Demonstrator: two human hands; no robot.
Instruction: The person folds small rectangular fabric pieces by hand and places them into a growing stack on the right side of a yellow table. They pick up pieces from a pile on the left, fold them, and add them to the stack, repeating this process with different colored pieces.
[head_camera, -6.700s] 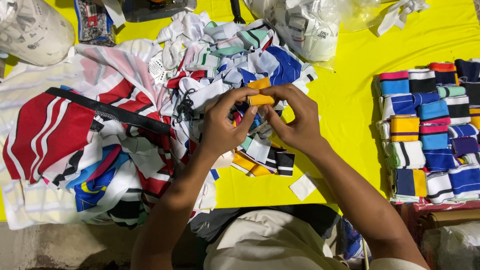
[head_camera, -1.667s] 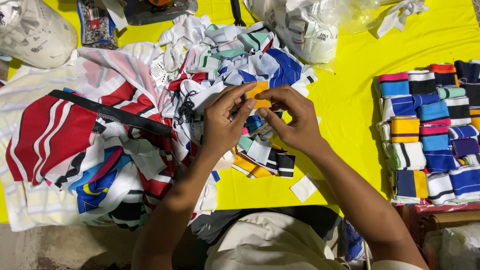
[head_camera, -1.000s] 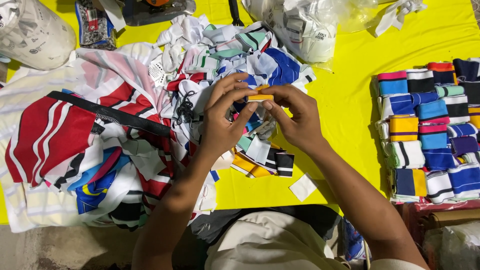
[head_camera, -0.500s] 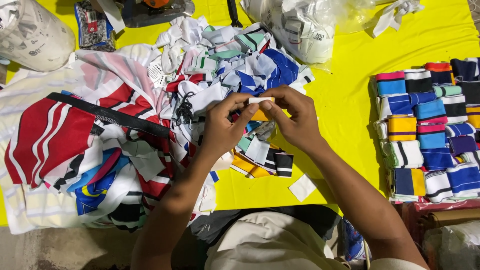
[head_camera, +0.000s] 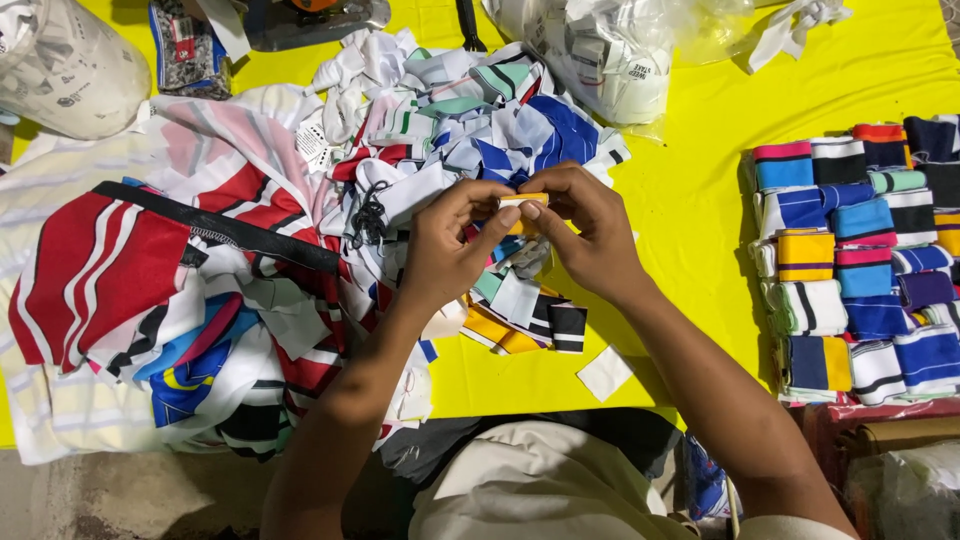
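- Head view: the small folded orange-and-white striped knit strip (head_camera: 522, 201) is mostly hidden between the fingertips; only its top edge shows, so its full shape is hard to make out.
- The left hand (head_camera: 450, 245) pinches the strip's left end between thumb and forefinger, fingers curled tight on it.
- The right hand (head_camera: 590, 232) grips the right end the same way, its fingertips touching those of the left hand.
- Just below the fingers lies a loose heap of striped knit collar pieces (head_camera: 520, 310) in yellow, black, white and teal, partly covered by the wrists.
- Behind the fingers, a pile of blue, white and green fabric offcuts (head_camera: 480, 110) spreads over the yellow table cover (head_camera: 700, 230).
- Left of the fingers lies a red, white and black striped garment (head_camera: 110, 270), cut off at the edge.
- Well to the right of the fingers stand neat rows of folded striped knit bands (head_camera: 860, 260), the outer ones cropped by the frame.
- Beyond the fingers, a clear plastic bag of white pieces (head_camera: 600, 50) is cut off at the top.
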